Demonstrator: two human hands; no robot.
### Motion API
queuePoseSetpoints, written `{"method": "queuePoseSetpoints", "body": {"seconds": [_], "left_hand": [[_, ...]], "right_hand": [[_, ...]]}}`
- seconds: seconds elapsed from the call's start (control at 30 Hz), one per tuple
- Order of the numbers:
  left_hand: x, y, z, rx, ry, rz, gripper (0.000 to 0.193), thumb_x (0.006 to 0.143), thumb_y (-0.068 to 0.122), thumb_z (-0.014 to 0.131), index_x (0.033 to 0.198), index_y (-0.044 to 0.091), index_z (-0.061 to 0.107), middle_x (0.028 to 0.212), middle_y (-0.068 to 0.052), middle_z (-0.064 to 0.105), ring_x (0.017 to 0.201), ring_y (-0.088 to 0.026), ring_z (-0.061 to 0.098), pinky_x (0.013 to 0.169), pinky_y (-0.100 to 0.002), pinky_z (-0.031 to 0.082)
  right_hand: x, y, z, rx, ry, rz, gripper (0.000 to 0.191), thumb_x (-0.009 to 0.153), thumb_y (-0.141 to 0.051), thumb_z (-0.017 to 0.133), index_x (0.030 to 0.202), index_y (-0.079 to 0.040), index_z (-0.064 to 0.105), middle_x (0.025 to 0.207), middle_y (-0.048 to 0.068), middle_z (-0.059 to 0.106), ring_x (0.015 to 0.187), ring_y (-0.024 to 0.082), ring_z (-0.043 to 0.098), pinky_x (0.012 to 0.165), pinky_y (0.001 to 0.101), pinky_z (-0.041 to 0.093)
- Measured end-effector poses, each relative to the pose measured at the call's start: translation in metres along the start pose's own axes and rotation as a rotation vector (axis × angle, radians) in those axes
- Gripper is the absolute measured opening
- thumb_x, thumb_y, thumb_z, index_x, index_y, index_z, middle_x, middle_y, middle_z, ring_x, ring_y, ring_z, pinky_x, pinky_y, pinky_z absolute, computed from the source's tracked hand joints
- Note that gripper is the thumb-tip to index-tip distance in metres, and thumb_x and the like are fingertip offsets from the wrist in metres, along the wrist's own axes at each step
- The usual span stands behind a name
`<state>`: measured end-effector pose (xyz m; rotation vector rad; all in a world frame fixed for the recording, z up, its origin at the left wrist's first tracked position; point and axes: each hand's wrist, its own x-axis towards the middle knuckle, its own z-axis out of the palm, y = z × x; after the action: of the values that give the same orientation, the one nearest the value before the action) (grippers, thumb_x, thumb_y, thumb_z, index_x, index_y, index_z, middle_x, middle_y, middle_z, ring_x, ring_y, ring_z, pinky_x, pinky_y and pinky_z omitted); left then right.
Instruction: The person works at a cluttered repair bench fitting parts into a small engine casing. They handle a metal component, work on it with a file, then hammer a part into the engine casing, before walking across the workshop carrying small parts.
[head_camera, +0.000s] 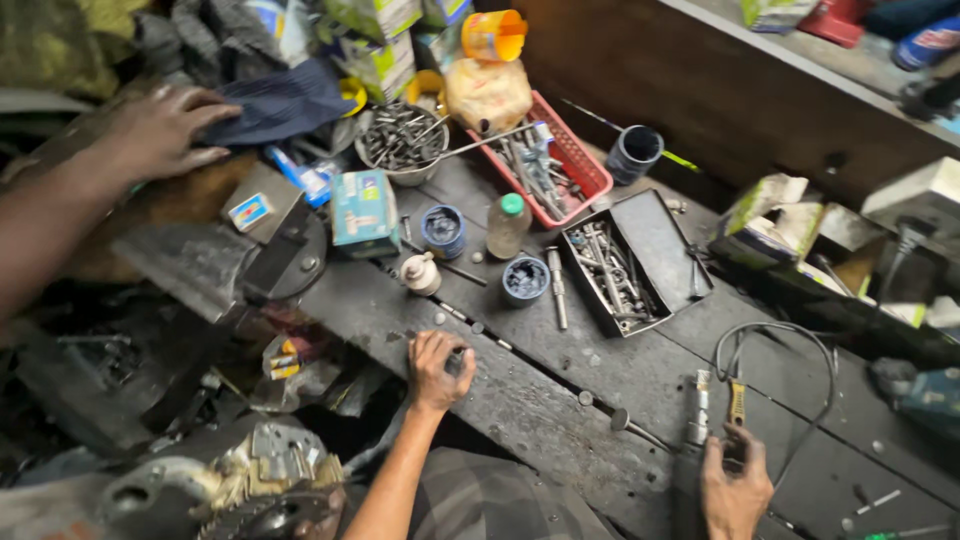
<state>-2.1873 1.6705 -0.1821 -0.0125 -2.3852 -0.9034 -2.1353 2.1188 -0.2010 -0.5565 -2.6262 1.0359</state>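
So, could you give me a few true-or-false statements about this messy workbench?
1. The red basket holds metal tools. True.
2. The small bottle has a red cap. False: its cap is green.
3. The right hand grips a slim tool. True.
4. The black tray is empty. False: its left half holds metal bits.
5. The left hand lies flat and open. False: it is closed round a small dark part.
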Motion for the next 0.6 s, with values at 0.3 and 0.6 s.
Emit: {"method": "queuePoseSetpoints", "body": {"seconds": [0.3, 0.6], "left_hand": [[-0.003, -0.001, 0.003, 0.036, -0.006, -0.022, 0.013, 0.079, 0.019, 0.074, 0.088, 0.014, 0.067, 0.092, -0.003, 0.067, 0.097, -0.026, 0.061, 0.087, -0.041, 0.044], [-0.003, 0.0, 0.004, 0.078, -0.036, -0.01, 0.013, 0.079, 0.021, 0.075, 0.087, 0.014, 0.067, 0.092, -0.002, 0.066, 0.099, -0.027, 0.06, 0.089, -0.042, 0.044]], "right_hand": [[-0.002, -0.013, -0.003, 0.003, 0.003, 0.023, 0.032, 0.098, -0.013, 0.073, 0.13, -0.009, 0.068, 0.09, 0.008, 0.071, 0.086, 0.017, 0.068, 0.082, 0.0319, 0.054], [-0.002, -0.021, -0.007, -0.015, -0.024, -0.119, 0.034, 0.095, -0.01, 0.073, 0.129, -0.008, 0.067, 0.093, 0.008, 0.071, 0.085, 0.017, 0.07, 0.083, 0.0335, 0.055]]}}
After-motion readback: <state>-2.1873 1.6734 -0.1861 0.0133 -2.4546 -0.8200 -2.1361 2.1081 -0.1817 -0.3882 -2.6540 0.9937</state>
